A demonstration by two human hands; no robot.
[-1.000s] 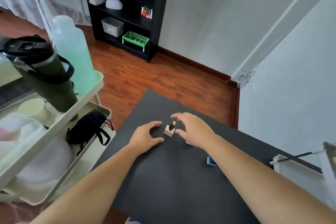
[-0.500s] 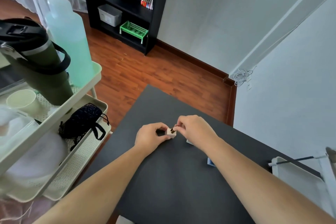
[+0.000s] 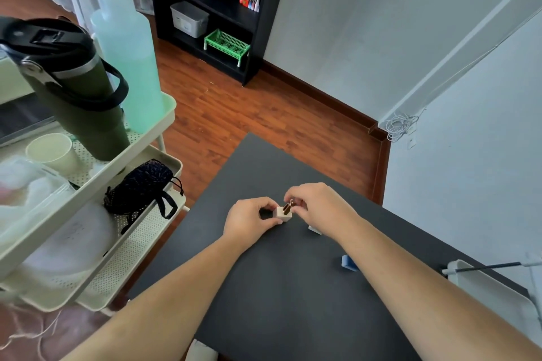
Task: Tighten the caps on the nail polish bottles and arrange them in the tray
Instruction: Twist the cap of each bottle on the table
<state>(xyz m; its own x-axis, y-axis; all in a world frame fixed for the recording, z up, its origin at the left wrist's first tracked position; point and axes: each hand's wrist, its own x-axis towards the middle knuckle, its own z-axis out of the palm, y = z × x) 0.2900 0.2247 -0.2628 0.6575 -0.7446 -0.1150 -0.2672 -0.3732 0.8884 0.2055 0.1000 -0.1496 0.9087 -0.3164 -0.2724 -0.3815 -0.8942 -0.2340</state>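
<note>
Your left hand [image 3: 249,221] pinches the square white body of a small nail polish bottle [image 3: 283,213] between thumb and fingers, while your right hand [image 3: 318,205] clamps its fingertips on the bottle's slim metallic gold cap [image 3: 288,208], which tilts a little toward the upper right. Together they hold the bottle just below the middle of the frame, at the matte black table [image 3: 293,287]; whether its base touches the surface cannot be told.

Just right of it, half hidden under your right wrist, a pale blocky bottle [image 3: 314,229] rests on the table, and a blue one [image 3: 348,263] sits lower right, beside your forearm. At the right edge lies a smooth white tray [image 3: 492,290] with rounded corners, a thin dark rod [image 3: 492,266] crossing its top.

On the left stands a cream perforated metal cart [image 3: 123,161], carrying a dark green tumbler [image 3: 73,91], a translucent mint plastic bottle [image 3: 129,50], a paper cup [image 3: 51,151] and a dark fabric pouch [image 3: 137,186]. At the top, a black shelf [image 3: 252,47] holds a row of polish bottles [image 3: 250,0] and a green lattice basket [image 3: 227,44].
</note>
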